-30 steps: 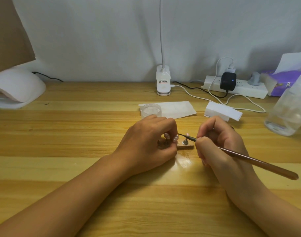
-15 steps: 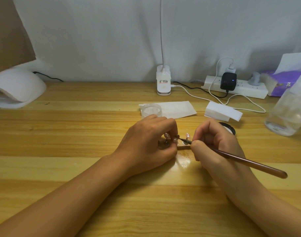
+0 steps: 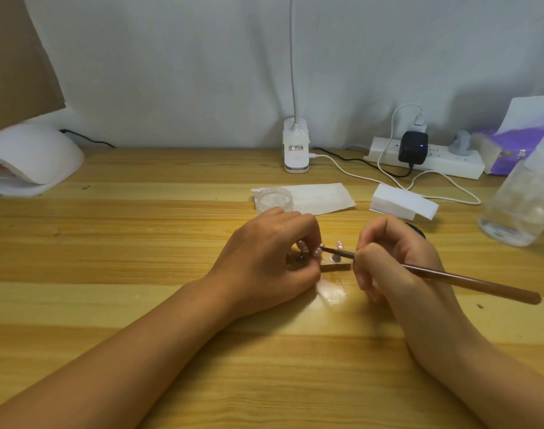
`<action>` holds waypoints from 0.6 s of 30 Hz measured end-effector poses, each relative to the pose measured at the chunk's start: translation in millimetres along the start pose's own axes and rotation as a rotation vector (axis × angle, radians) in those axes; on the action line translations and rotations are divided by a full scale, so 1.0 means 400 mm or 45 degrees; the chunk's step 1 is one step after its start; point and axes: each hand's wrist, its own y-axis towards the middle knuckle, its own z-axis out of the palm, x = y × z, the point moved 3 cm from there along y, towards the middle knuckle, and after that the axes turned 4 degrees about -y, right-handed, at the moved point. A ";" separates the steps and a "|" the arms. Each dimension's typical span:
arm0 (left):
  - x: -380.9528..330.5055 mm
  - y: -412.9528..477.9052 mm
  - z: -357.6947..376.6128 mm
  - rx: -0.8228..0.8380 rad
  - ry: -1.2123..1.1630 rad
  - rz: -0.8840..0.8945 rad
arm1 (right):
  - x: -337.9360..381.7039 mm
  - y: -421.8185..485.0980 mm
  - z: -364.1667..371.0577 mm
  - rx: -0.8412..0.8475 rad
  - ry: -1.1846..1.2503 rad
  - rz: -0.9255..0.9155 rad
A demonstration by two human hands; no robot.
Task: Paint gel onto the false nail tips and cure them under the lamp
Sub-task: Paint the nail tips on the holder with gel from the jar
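Note:
At the table's middle my left hand [image 3: 269,253] curls its fingers around a small wooden holder [image 3: 335,267] that carries pale pink false nail tips [image 3: 339,244] on short pegs. My right hand [image 3: 388,258] pinches a brown gel brush [image 3: 468,281] like a pen, and its dark tip touches the nail tip nearest my left fingers. Much of the holder is hidden under my left hand. The white curing lamp [image 3: 32,156] sits at the far left of the table. Behind my right hand, a black gel pot [image 3: 419,232] peeks out.
Behind the hands lie a clear round jar [image 3: 273,198] on a white paper sheet [image 3: 320,198] and a white block [image 3: 402,205]. A clip lamp base [image 3: 296,151], power strip [image 3: 425,157] with cables, tissue pack [image 3: 512,147] and clear bottle [image 3: 521,199] line the back and right.
My right hand has shifted left toward the holder, bringing the brush tip onto the nail tip by my left fingers. My left hand stays put.

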 end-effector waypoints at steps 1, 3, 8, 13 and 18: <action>-0.001 0.000 0.000 -0.001 0.007 0.002 | -0.002 0.001 -0.003 -0.019 0.045 0.014; -0.001 -0.001 -0.001 -0.002 0.016 0.002 | -0.007 0.003 -0.008 -0.057 0.113 0.038; 0.000 0.000 -0.003 -0.005 0.027 -0.020 | -0.004 0.004 0.000 -0.033 0.139 0.051; -0.003 0.001 -0.004 0.008 0.017 -0.032 | -0.005 0.006 0.002 -0.024 0.087 0.081; -0.004 0.000 -0.005 0.018 0.008 -0.042 | -0.005 0.005 0.003 -0.052 0.069 0.085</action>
